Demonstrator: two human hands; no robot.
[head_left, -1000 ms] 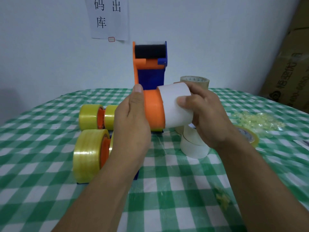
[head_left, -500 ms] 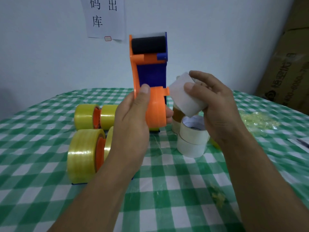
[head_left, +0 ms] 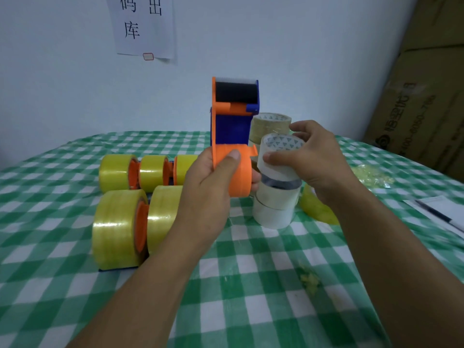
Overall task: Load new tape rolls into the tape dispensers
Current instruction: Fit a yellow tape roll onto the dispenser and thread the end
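Tape dispenser [head_left: 231,126], hub partly covered by left hand [head_left: 206,189]

wall sign [head_left: 144,26] above the fingers [head_left: 301,126] — 码 出 库; cardboard box [head_left: 414,109] to their right — 400-6050, rest blurred.

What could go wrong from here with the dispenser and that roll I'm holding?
1. The right hand holds a pale roll at the top of a stack of similar rolls; a nudge might topple the stack.
2. The left hand grips the dispenser low, around its orange hub, so the tall upper part may tip, and its cutter edge could swing toward the right hand.
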